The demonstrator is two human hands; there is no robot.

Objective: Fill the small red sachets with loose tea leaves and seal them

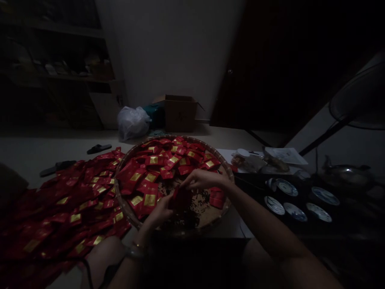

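A round woven tray (129, 214) lies in front of me, holding many red packets with gold labels (150, 176) and loose dark tea leaves (197, 206). My left hand (161, 210) grips the lower edge of one red packet (182, 199) over the tray. My right hand (201, 179) pinches the same packet's top from above. Both hands are closed on it. The scene is dim.
A large heap of the same red packets (75, 200) spreads over the floor at left. Blue-patterned saucers (296, 202) and a kettle (345, 172) sit on a dark table at right. A cardboard box (179, 112), a plastic bag (132, 122) and slippers (99, 149) lie behind.
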